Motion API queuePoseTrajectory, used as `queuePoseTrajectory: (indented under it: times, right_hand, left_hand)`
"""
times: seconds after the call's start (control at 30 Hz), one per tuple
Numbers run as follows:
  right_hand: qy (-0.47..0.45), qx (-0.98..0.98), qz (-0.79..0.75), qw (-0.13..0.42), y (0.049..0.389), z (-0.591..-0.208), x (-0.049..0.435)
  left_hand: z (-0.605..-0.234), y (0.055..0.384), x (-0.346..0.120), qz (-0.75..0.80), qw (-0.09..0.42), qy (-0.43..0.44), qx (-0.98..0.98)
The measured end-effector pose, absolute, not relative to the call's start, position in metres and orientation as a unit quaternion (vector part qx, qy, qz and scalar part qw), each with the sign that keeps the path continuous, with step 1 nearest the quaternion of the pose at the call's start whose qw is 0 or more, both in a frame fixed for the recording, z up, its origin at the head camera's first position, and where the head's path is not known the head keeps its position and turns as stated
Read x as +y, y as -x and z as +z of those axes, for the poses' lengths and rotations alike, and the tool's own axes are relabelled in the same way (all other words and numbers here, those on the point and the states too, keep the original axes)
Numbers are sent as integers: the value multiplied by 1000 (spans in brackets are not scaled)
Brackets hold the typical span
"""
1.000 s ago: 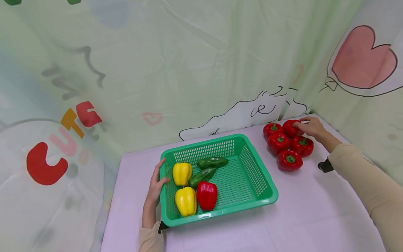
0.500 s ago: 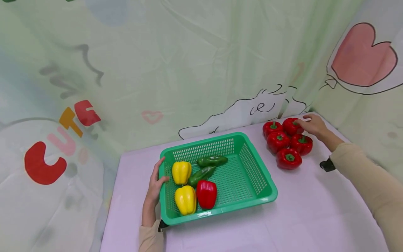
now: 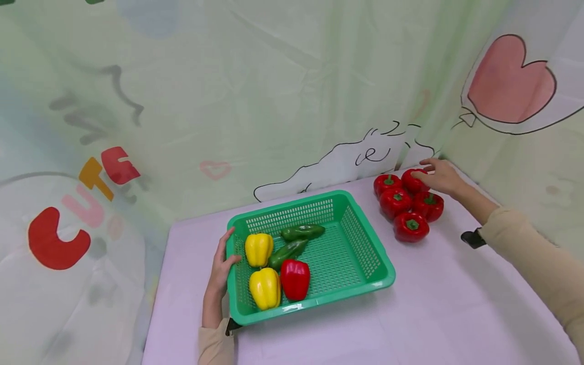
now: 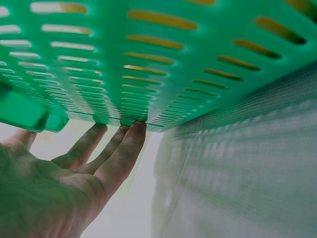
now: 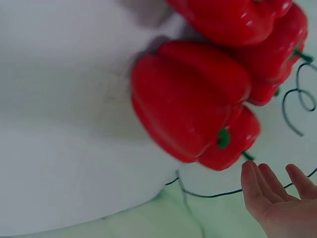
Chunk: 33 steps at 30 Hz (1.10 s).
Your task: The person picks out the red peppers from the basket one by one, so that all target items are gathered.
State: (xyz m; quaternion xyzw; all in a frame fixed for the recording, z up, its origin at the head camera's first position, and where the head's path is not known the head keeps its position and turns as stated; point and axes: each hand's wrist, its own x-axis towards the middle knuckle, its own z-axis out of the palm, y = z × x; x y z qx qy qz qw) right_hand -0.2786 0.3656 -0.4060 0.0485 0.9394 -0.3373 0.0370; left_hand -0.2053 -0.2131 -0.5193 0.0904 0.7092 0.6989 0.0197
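A green plastic basket stands on the table, its left rim held by my left hand, thumb over the rim. In the left wrist view several outstretched fingertips meet the slotted outer wall. Inside lie two yellow bell peppers, two long green peppers and one red bell pepper. At the back right my right hand hovers by the rearmost red bell pepper of a cluster, thumb and fingers spread. The right wrist view shows those fingers extended, just off the peppers.
Several red bell peppers sit close together right of the basket. Behind the lilac-covered table hangs a printed curtain, which also runs along both sides. A black strap piece shows at the right sleeve.
The head view has shifted slightly, so everything sits further left. My right hand has risen a little beside the rear red pepper, its fingers spreading. The left hand and basket keep their places.
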Motion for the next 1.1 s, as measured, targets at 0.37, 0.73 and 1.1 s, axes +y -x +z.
queuePoseTrajectory:
  times: [0.37, 0.73, 1.1]
  right_hand:
    - [58, 943, -327, 31, 253, -386, 303]
    - [121, 912, -392, 9, 222, -385, 239]
    - [182, 877, -440, 56, 190, -412, 150]
  left_hand:
    - [-520, 207, -212, 706, 25, -92, 702]
    - [-518, 208, -211, 701, 28, -91, 707]
    - [-519, 202, -214, 702, 26, -99, 705]
